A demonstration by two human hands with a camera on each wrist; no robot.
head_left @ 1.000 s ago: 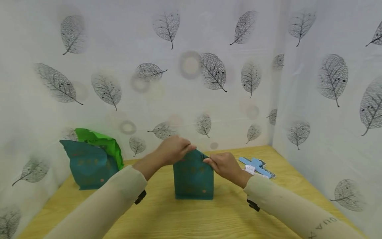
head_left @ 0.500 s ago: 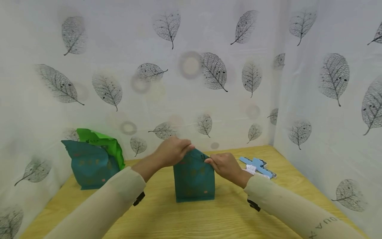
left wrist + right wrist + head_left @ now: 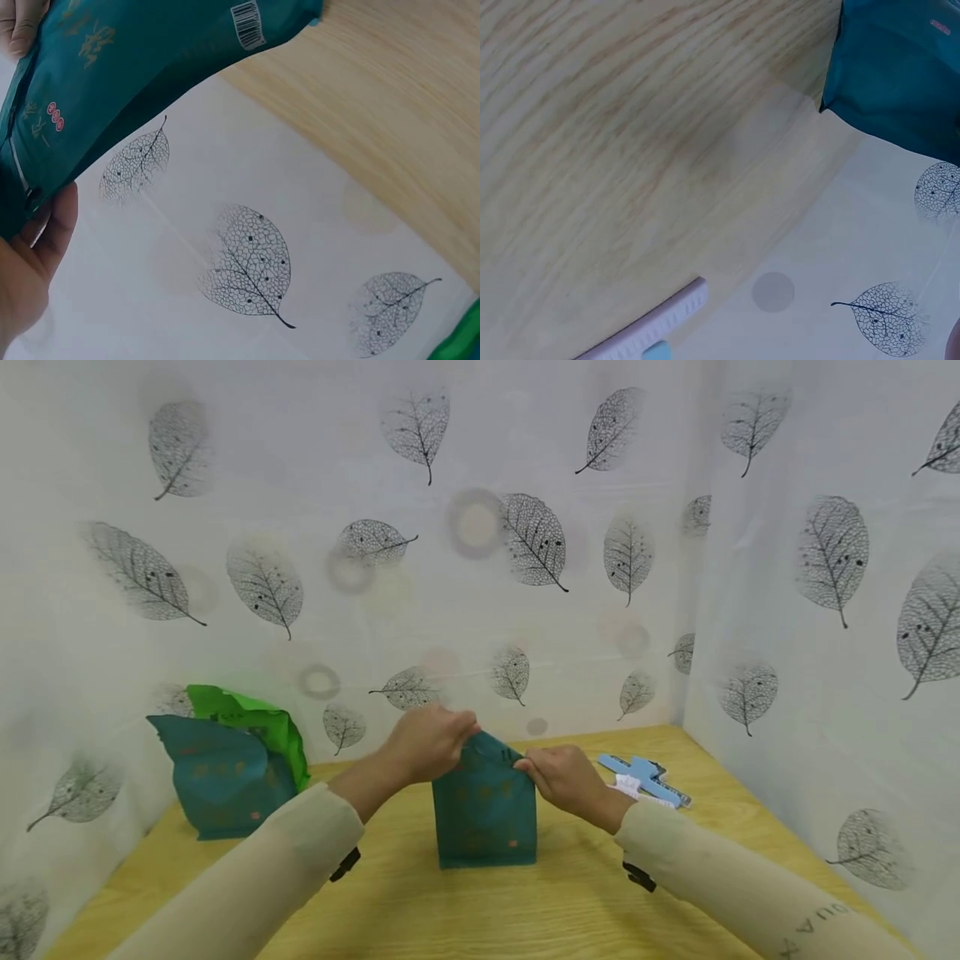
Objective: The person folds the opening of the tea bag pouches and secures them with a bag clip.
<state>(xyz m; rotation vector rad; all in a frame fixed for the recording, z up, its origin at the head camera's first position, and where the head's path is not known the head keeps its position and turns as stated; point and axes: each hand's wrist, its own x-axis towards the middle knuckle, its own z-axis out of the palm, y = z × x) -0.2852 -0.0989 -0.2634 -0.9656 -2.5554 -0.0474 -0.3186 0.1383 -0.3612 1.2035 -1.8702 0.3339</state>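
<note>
A teal packaging bag [image 3: 486,818] stands upright mid-table in the head view, with gold lettering and a small red mark on its front. My left hand [image 3: 429,743] grips its top edge at the left corner, and my right hand [image 3: 566,781] pinches the same edge at the right corner, a little lower. Between them the top edge runs taut and slanting. The left wrist view has the bag [image 3: 112,82] overhead, its barcode showing, and the left hand [image 3: 30,270] holding the top. Only the bag's lower part [image 3: 900,82] appears in the right wrist view.
Another teal bag [image 3: 225,777] and a bright green bag [image 3: 288,735] stand together at the table's left. Blue bag clips [image 3: 641,772] and a white clip [image 3: 628,787] lie on the right of the table [image 3: 480,918]. Leaf-printed sheeting [image 3: 480,602] encloses the back and sides.
The bag's base has come slightly nearer the front of the table. My left hand has shifted a touch left, and more of the top edge shows between the hands. Both grips are kept.
</note>
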